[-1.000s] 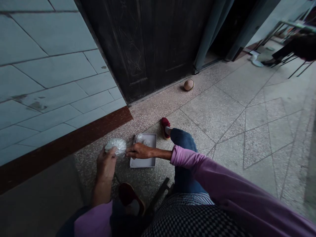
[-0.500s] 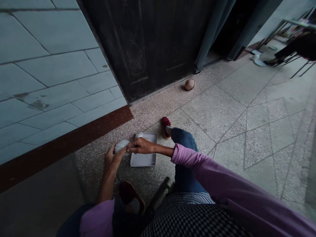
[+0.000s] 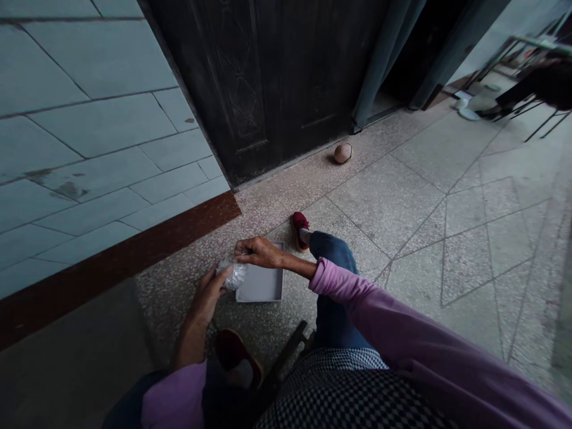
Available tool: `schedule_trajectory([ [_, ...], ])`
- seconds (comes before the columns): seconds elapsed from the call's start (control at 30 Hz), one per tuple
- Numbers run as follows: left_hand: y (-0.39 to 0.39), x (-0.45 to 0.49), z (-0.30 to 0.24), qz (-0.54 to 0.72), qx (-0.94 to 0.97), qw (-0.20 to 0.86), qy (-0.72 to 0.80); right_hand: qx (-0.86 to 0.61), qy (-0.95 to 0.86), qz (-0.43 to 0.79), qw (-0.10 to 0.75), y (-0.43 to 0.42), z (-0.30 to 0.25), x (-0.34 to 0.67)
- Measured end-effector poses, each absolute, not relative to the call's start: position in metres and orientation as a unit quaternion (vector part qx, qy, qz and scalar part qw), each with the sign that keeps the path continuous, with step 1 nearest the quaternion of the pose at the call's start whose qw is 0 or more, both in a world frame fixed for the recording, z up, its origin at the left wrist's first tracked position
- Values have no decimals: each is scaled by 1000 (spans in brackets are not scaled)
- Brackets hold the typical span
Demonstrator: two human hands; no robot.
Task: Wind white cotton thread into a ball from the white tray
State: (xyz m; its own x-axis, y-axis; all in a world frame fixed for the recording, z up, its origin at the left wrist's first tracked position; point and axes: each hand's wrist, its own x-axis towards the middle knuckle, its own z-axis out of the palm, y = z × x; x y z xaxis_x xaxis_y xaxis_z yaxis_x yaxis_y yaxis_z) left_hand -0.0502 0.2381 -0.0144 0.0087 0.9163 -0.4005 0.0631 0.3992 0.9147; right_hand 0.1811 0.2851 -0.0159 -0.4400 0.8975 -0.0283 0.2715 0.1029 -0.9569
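Observation:
A whitish, shiny, crinkled bundle [image 3: 236,277], perhaps wrapped in clear film, is held in my left hand [image 3: 209,293], whose fingers curl round its left side. My right hand [image 3: 260,252] is just above the bundle, its fingertips pinched together. Whatever lies between those fingertips is too small to make out. Below both hands a shallow white tray [image 3: 266,289] rests on the floor. The bundle overlaps the tray's left edge from this view, and my right hand hides its upper left corner.
Two red shoes [image 3: 300,229] on my feet flank the tray. A round pinkish-brown object [image 3: 343,153] lies by the dark door [image 3: 286,89]. A tiled wall [image 3: 98,137] stands on the left. Far right, a person's dark-clad leg [image 3: 513,98] shows near a chair and table.
My left hand and the bundle have shifted a little to the right, over the tray's edge. My right hand has risen slightly. A pale thing at the tray's upper corner no longer shows.

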Motion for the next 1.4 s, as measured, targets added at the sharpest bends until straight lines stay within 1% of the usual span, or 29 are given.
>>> schedule_trajectory([
  [0.1, 241, -50, -9, 320, 386, 630, 593, -412, -655, 543, 326, 287, -18, 180],
  [0.17, 239, -50, -7, 314, 391, 648, 573, -395, -627, 577, 342, 288, -20, 178],
  [0.27, 230, -48, -5, 343, 399, 649, 549, -381, -588, 619, 355, 290, -19, 176],
  [0.37, 223, -46, -4, 376, 386, 648, 538, -389, -557, 637, 364, 290, -16, 175],
  [0.47, 225, -48, -5, 383, 377, 657, 529, -402, -535, 650, 360, 288, -10, 175],
  [0.57, 234, -51, -8, 381, 360, 670, 526, -426, -522, 654, 344, 285, -6, 175],
  [0.73, 244, -49, -10, 500, 269, 646, 511, -438, -546, 625, 344, 281, -15, 175],
  [0.83, 246, -47, -10, 537, 231, 661, 470, -423, -601, 582, 349, 279, -27, 172],
  [0.93, 249, -46, -12, 569, 227, 664, 428, -420, -636, 562, 323, 274, -37, 168],
  [1.13, 261, -59, -11, 625, 221, 608, 436, -407, -620, 628, 235, 261, -41, 162],
  [1.27, 267, -85, 14, 666, 245, 565, 421, -430, -603, 644, 188, 266, -41, 166],
  [1.4, 268, -128, 52, 714, 286, 516, 378, -443, -595, 645, 182, 275, -42, 177],
])
